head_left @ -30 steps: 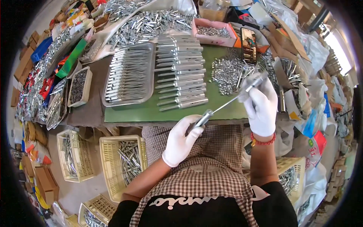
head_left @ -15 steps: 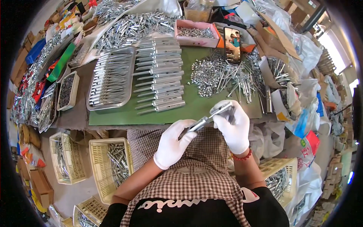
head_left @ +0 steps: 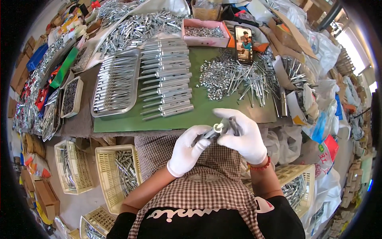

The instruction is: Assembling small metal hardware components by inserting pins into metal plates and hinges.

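Both my hands wear white gloves and meet above my lap at the table's near edge. My left hand (head_left: 185,151) is wrapped round a silver metal tube (head_left: 207,136), which points up toward the right. At its end shows a pale ring (head_left: 218,128). Bent round another grey metal piece (head_left: 234,126), my right hand (head_left: 248,137) nearly touches that end; its fingers partly cover the piece. Just beyond them on the green mat (head_left: 201,115) lies a stacked row of metal tubes with thin rods (head_left: 171,89).
A steel tray (head_left: 134,97) of slim metal pieces lies left of the row. Small metal nuts (head_left: 213,81) and loose rods (head_left: 254,87) are heaped to the right, below a phone (head_left: 243,44). A pink box (head_left: 205,40) stands behind. Cream crates (head_left: 104,175) flank my legs.
My right hand has turned and its fingers have stretched over the tube's end. The left hand has shifted slightly right, and the pale ring now faces up into view.
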Action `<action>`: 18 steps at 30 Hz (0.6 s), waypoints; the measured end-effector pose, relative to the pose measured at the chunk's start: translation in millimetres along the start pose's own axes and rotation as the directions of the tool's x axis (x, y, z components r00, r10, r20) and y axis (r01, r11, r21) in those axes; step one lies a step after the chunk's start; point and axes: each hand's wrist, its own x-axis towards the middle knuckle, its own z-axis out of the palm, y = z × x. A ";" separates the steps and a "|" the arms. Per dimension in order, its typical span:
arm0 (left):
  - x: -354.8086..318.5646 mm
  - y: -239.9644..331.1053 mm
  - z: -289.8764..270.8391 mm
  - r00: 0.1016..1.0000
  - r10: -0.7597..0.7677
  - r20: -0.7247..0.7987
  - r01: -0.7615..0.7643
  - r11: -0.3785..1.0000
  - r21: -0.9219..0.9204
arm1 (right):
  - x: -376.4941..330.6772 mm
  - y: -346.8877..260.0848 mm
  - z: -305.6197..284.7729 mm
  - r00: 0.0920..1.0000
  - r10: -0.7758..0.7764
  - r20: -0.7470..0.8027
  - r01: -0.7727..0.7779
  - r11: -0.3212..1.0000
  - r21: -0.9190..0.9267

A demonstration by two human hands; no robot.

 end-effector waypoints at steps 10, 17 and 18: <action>4.1 -2.6 -12.2 0.990 0.127 0.056 -0.122 0.990 -0.075 | -12.5 -31.2 9.6 0.914 -0.401 0.066 0.365 0.740 -0.565; 5.0 13.8 -19.5 0.966 0.195 0.168 -0.211 0.973 0.088 | -6.6 -9.6 16.8 0.900 -0.432 0.064 0.406 0.773 -0.489; 7.6 19.0 -25.2 0.951 0.267 0.156 -0.302 0.910 0.285 | -6.6 1.6 9.9 0.908 -0.420 0.008 0.375 0.801 -0.468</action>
